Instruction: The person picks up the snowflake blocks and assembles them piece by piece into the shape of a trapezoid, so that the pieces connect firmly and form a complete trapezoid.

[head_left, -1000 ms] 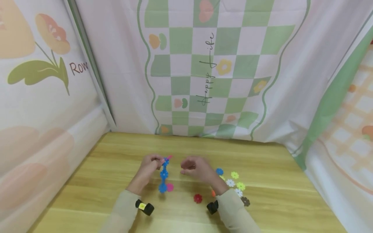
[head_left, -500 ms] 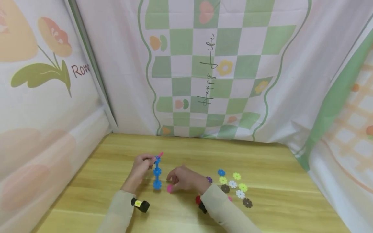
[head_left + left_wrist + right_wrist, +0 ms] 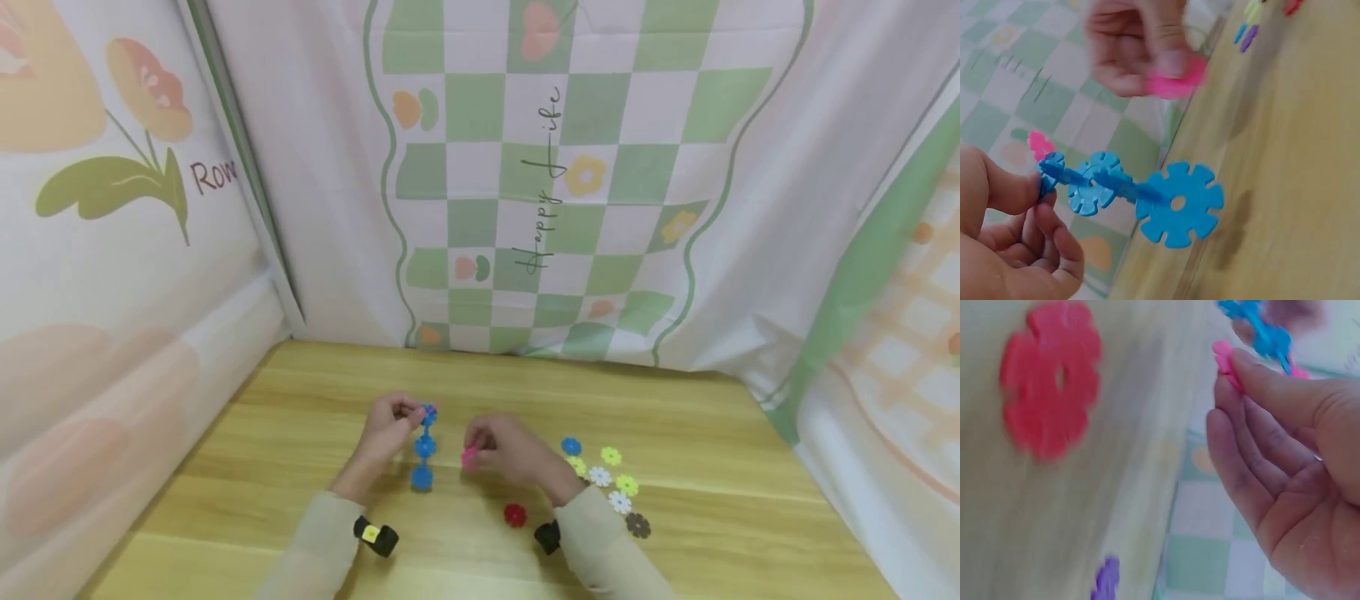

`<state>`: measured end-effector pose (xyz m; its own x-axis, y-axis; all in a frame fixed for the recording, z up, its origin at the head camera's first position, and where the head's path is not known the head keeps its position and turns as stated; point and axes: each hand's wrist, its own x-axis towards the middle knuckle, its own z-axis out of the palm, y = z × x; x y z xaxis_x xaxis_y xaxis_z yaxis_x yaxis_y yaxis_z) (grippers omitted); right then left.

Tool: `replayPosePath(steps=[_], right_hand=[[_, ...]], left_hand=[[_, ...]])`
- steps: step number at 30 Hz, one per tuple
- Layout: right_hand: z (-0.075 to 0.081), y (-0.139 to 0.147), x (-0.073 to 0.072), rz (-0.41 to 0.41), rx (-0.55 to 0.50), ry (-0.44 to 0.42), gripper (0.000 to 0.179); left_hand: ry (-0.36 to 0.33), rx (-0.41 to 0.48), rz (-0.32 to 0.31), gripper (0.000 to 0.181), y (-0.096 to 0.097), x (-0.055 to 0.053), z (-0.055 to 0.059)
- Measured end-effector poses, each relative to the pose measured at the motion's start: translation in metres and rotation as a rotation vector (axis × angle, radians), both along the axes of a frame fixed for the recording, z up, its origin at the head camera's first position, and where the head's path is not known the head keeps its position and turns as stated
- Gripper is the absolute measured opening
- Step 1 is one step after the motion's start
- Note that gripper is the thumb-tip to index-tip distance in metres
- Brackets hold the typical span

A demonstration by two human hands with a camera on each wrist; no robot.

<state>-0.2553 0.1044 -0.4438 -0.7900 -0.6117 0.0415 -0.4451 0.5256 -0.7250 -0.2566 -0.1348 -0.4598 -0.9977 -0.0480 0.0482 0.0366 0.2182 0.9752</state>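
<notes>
My left hand (image 3: 386, 429) pinches the top of a chain of blue notched flower discs (image 3: 424, 447), which hangs downward over the table. The discs interlock at their slots, and a small pink flower disc (image 3: 1040, 145) is fixed near the pinched end in the left wrist view. To the right of the chain, my right hand (image 3: 513, 446) holds a loose pink flower disc (image 3: 468, 457) between thumb and fingertips. A gap separates this disc from the chain. Part of it is covered by the thumb.
A red flower disc (image 3: 515, 516) lies on the wooden table (image 3: 337, 371) in front of the right wrist. Further right are several loose discs, including yellow (image 3: 611, 456), white (image 3: 619, 502), blue (image 3: 572, 446) and brown (image 3: 638, 525). A purple disc (image 3: 1107, 578) shows in the right wrist view.
My right hand, empty at first, reached down left to the pink disc beside the chain's lower end, then brought it up and right. The left hand shifted left with the chain and came back.
</notes>
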Motion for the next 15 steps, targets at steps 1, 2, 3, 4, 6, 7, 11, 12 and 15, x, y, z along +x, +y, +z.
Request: replayPosePath(steps=[1,2,3,4,6,7,11,12,15], right_hand=[[0.002,0.005,-0.001,-0.018,-0.035,0.007,0.006],[0.004,0.010,-0.001,-0.038,-0.069,0.018,0.006],[0.006,0.015,-0.002,-0.059,-0.097,0.039,0.006],[0.008,0.019,-0.002,-0.082,-0.130,0.062,0.007],[0.013,0.025,-0.001,-0.122,-0.202,0.103,0.008],[0.015,0.027,0.000,-0.141,-0.236,0.125,0.009],[0.021,0.033,0.004,-0.203,-0.352,0.179,0.008],[0.023,0.033,0.005,-0.218,-0.376,0.190,0.008],[0.026,0.033,0.009,-0.248,-0.447,0.217,0.008]], left_hand=[[0.028,-0.017,-0.012,0.004,0.004,0.001,0.001],[0.051,-0.029,-0.023,0.003,0.007,0.003,0.002],[0.076,-0.043,-0.031,0.003,0.011,0.005,0.004],[0.103,-0.059,-0.034,0.004,0.014,0.007,0.005],[0.152,-0.088,-0.033,0.006,0.021,0.010,0.008],[0.180,-0.102,-0.032,0.007,0.024,0.012,0.009],[0.304,-0.158,-0.061,0.011,0.036,0.020,0.014],[0.330,-0.171,-0.072,0.012,0.038,0.022,0.015],[0.399,-0.195,-0.103,0.015,0.044,0.027,0.018]])
